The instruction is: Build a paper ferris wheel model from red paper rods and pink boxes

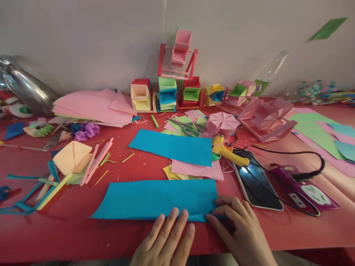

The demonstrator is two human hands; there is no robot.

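A blue paper strip point(158, 197) lies near the front edge of the red table, its near edge slightly raised. My left hand point(168, 238) rests with fingers spread, fingertips on that near edge. At the strip's right end, my right hand point(238, 225) pinches the near corner between thumb and fingers. A second blue paper piece point(173, 147) lies flat farther back, partly over a pink paper point(196, 169) and some yellow scraps.
Right of the papers are a yellow glue gun point(231, 153), a phone point(259, 184) and a purple power socket point(305, 188) with black cables. Scissors point(191, 128) lie behind. Folded paper models point(168, 94) line the wall; paper sticks point(97, 162) lie left. Another person's arm point(327, 166) rests at right.
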